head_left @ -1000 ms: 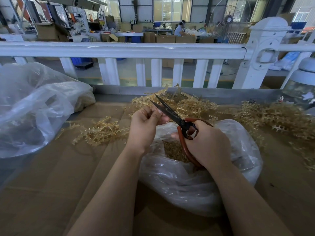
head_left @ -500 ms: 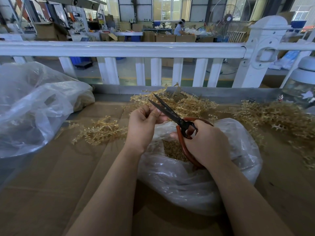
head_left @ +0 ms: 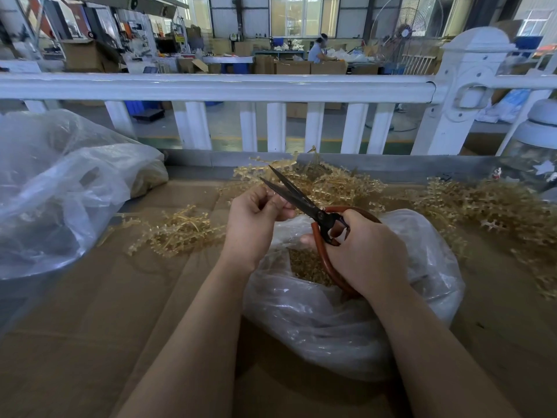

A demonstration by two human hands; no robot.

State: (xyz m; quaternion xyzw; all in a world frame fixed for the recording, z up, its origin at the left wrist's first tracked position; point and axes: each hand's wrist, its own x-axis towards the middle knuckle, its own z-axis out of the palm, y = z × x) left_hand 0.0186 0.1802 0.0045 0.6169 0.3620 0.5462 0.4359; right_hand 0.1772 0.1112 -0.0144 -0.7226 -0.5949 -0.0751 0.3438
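— Rust-red loops of the scissors [head_left: 304, 203], wrapped by the right hand [head_left: 364, 254]. Grip closed fully round them, fingers curled over the upper loop.

— And the blades?

— Dark, parted in a narrow V, tips aimed up and away toward the white railing [head_left: 211, 86].

— Left hand [head_left: 253, 224]?

— Curled as well, grip narrow, pinching a small piece [head_left: 275, 200] between thumb and fingertips, right against the lower blade. Too small to tell what.

— Where, over the surface [head_left: 90, 327]?

— Held in the air above the mouth of a clear plastic bag [head_left: 331, 327], golden bits [head_left: 307, 267] heaped inside. Lower loop just over that opening.

— Around it?

— Tangles of golden plastic sprigs [head_left: 177, 233] on the cardboard-covered surface: left of the hands, behind the blades, off to the right. At far left, well apart, a larger clear bag [head_left: 60, 191], slumped.
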